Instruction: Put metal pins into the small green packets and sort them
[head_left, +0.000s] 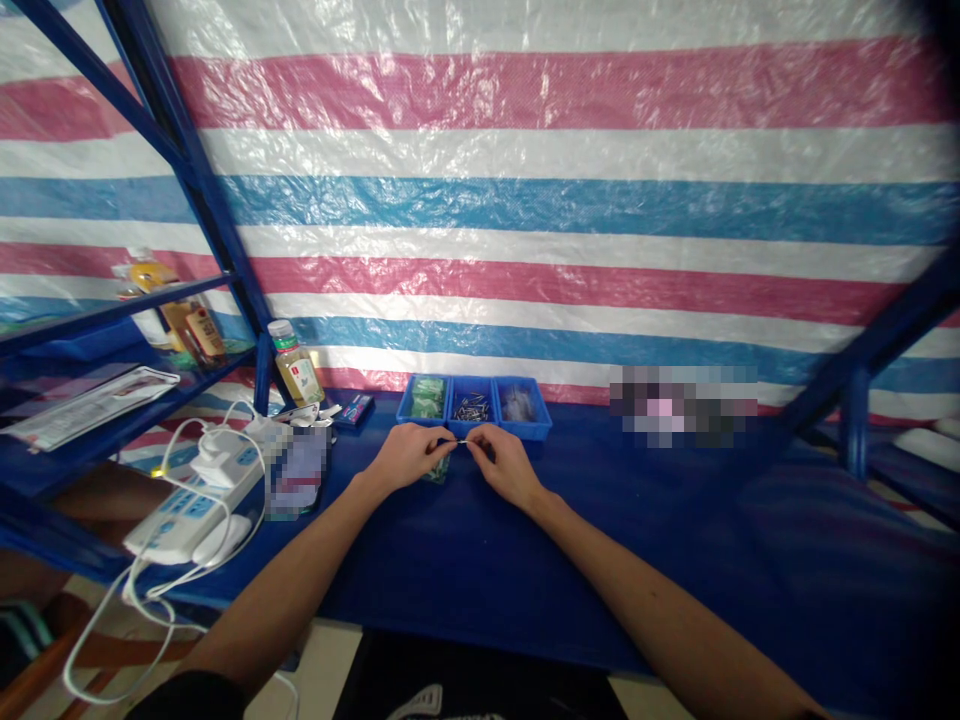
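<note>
Carefully, the left hand (409, 455) and right hand (508, 465) pinch a tiny metal pin (460, 441) between their fingertips (steady, close fingertips suit something this small), just above a green packet (436, 473) and in front of a blue tray (474, 432).

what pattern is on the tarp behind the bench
Tarp: horizontal pink, white and blue stripes; head view.

Pwr strip (184, 510), prob. tea btl (297, 368)
</note>
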